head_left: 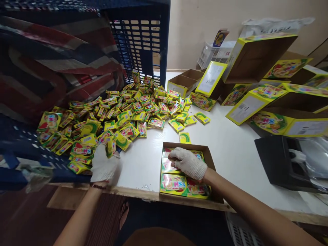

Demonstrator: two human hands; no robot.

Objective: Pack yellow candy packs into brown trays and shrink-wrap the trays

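At the bottom middle of the frame: an open box (212, 160) sat on the white table (140, 162), with small yellow packs laid flat inside.
Front packs in the box: two front packs (173, 183) lay side by side. Their long sides went left to right, and their letters stood right way up in the frame.
Right hand: the gloved right hand (189, 163) was over the packs in the box. Its fingers were a little bent and pointed left. I cannot tell if they gripped a pack.
Left hand: the gloved left hand (104, 166), at the lower left, touched the big pile (133, 112) of packs. Its thumb stuck out; packs hid the other fingers, so I cannot tell what they held.
Big pile: it spread out of the blue basket (164, 41) at the upper left, with packs pointing every way.
Stray pack: one slanted pack (202, 118) right of the pile ran from upper left to lower right.
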